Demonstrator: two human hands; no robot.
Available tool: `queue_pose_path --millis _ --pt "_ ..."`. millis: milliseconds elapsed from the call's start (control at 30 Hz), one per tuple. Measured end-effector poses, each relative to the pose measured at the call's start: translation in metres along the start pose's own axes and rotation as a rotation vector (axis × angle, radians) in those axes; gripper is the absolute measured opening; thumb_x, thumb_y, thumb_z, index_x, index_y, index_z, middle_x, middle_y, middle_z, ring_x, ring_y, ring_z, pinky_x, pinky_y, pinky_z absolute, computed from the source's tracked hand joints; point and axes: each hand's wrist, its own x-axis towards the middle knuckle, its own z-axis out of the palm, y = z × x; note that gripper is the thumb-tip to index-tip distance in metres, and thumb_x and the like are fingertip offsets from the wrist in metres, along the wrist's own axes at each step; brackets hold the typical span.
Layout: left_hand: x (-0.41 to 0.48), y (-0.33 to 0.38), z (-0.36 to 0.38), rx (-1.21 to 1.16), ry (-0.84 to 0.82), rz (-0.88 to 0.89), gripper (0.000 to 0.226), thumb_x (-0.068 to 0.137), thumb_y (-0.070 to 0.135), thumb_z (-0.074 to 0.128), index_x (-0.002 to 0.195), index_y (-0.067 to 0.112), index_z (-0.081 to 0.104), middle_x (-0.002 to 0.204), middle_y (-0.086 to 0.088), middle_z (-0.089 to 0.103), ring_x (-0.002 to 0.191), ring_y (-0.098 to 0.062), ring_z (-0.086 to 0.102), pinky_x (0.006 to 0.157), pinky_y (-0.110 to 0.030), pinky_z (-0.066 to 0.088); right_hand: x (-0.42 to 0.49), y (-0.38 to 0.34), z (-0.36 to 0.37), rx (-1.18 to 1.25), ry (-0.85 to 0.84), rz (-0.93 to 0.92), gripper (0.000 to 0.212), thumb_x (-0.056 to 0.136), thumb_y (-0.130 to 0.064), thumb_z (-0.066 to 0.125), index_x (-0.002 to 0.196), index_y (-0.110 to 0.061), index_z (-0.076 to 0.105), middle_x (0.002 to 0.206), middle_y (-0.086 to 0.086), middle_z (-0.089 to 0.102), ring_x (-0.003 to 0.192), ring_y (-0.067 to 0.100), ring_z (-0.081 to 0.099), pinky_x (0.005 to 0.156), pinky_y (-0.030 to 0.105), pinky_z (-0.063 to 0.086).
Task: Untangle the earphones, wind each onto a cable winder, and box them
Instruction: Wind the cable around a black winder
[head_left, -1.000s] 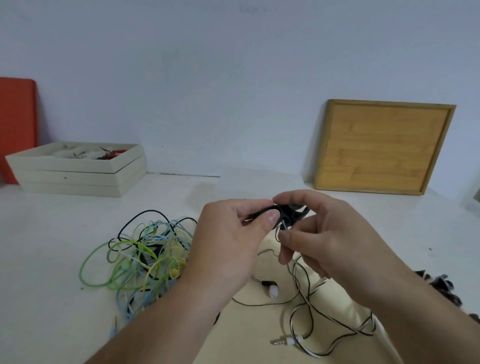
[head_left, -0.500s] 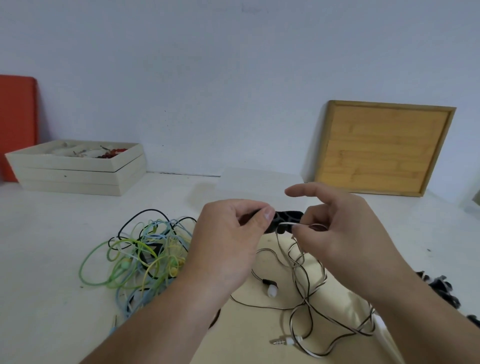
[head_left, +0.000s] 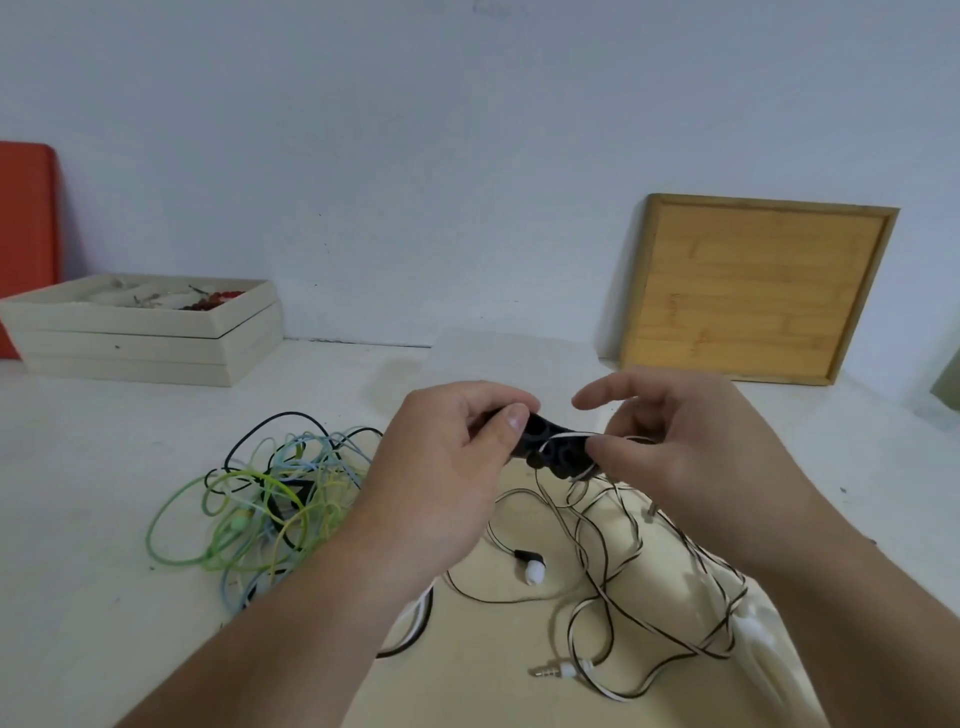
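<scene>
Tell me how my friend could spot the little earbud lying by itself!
Start at the white table, then find the beige sheet on it. The earbud lies on that sheet, just nearer you than the left hand. It is a black stub with a white tip, unlike the green and blue cable tangle beside it.

A single wide-angle camera rides at the person's head, facing forward and down over a white table (head_left: 104, 545) toward a pale wall (head_left: 467, 156) that fills the upper half of the frame. It sits close. Both forearms rise from the bottom edge, and the left hand (head_left: 441, 467) and right hand (head_left: 691, 457) meet just below centre around a black cable winder (head_left: 556, 449). Farther off, stacked cream trays (head_left: 145, 338) stand at middle left and a wooden board (head_left: 753, 291) leans against the wall at middle right.
</scene>
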Motion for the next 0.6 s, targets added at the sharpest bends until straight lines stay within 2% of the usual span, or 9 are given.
queue_pose_path --millis 67,133,200,267,333,400,500,600 --pt "-0.001 -0.001 0.001 0.023 -0.061 -0.019 0.022 0.1 0.016 0.055 0.097 0.023 0.076 0.088 0.006 0.077 0.088 -0.009 0.073 0.092 -0.041 0.057 0.0 0.001 0.0 0.042 0.009 0.006 0.015 0.084 -0.008 0.073 0.084 -0.023 0.072 0.061 -0.002 0.071 0.047 0.014 0.059 0.047 0.023 0.044" --pt "-0.002 -0.001 0.002 0.028 -0.137 -0.038 0.026 0.102 0.015 0.051 0.098 0.022 0.076 0.09 0.001 0.077 0.09 -0.015 0.073 0.091 -0.041 0.058 0.0 0.001 0.001 0.075 0.015 0.011 0.012 0.084 -0.01 0.075 0.079 -0.02 0.074 0.063 -0.001 0.072 0.052 0.014 0.064 0.048 0.016 0.044" --pt "-0.003 0.0 0.004 0.021 -0.178 -0.041 0.029 0.103 0.014 0.048 0.099 0.022 0.075 0.092 -0.002 0.076 0.091 -0.018 0.073 0.09 -0.039 0.059 -0.001 0.001 0.001 0.093 0.008 0.016 0.011 0.083 -0.011 0.076 0.076 -0.018 0.074 0.067 0.0 0.074 0.06 0.018 0.068 0.052 0.019 0.049" --pt "-0.004 0.0 0.005 -0.013 -0.173 -0.046 0.029 0.104 0.014 0.045 0.098 0.022 0.073 0.091 -0.002 0.075 0.09 -0.017 0.072 0.089 -0.039 0.059 -0.001 0.001 0.003 0.117 0.014 0.035 0.01 0.084 -0.011 0.075 0.076 -0.017 0.074 0.069 0.001 0.075 0.066 0.019 0.071 0.061 0.033 0.054" --pt "-0.003 0.0 0.004 -0.067 -0.137 -0.066 0.026 0.104 0.014 0.044 0.096 0.022 0.068 0.087 -0.002 0.072 0.083 -0.015 0.072 0.088 -0.044 0.059 -0.001 0.001 0.005 0.123 0.031 0.069 0.009 0.085 -0.013 0.075 0.076 -0.015 0.074 0.069 0.003 0.075 0.063 0.019 0.07 0.058 0.04 0.054" --pt "-0.003 0.0 0.004 -0.1 -0.108 -0.082 0.022 0.104 0.016 0.045 0.094 0.023 0.063 0.084 -0.003 0.07 0.078 -0.015 0.071 0.09 -0.049 0.057 -0.001 0.001 0.008 0.119 0.028 0.079 0.011 0.087 -0.015 0.074 0.076 -0.015 0.073 0.068 0.005 0.073 0.056 0.018 0.064 0.054 0.039 0.051" --pt "-0.003 0.001 0.004 -0.11 -0.065 -0.075 0.021 0.103 0.016 0.047 0.09 0.026 0.059 0.088 -0.007 0.069 0.075 -0.018 0.072 0.087 -0.05 0.058 -0.003 0.0 0.015 0.116 0.017 0.06 0.014 0.087 -0.017 0.073 0.074 -0.016 0.071 0.068 0.004 0.071 0.051 0.011 0.061 0.05 0.027 0.049" --pt "-0.005 0.003 0.004 -0.08 0.035 -0.018 0.019 0.101 0.015 0.052 0.085 0.024 0.058 0.092 -0.002 0.066 0.069 -0.017 0.073 0.07 -0.036 0.063 -0.003 -0.001 0.023 0.133 0.069 0.062 0.017 0.088 -0.016 0.071 0.071 -0.017 0.07 0.065 -0.001 0.069 0.045 0.003 0.054 0.044 0.014 0.039"
